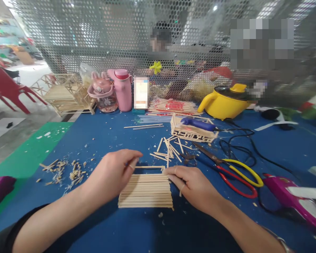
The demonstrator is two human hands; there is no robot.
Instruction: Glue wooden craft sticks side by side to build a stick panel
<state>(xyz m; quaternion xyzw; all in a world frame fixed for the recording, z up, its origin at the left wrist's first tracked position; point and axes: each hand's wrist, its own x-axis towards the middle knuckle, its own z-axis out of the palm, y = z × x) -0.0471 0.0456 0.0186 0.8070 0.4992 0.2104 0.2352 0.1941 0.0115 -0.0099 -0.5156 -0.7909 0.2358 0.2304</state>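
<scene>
Between two hands (pixel 113 174) (pixel 193 186) (bare), one stick-panel (pixel 146 191)

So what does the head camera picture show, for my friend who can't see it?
Two bare hands, the left hand and right hand, grip the far corners of a flat panel of wooden sticks on a blue table. Loose sticks and red-and-yellow scissors lie just beyond, with a yellow pot farther back.
</scene>
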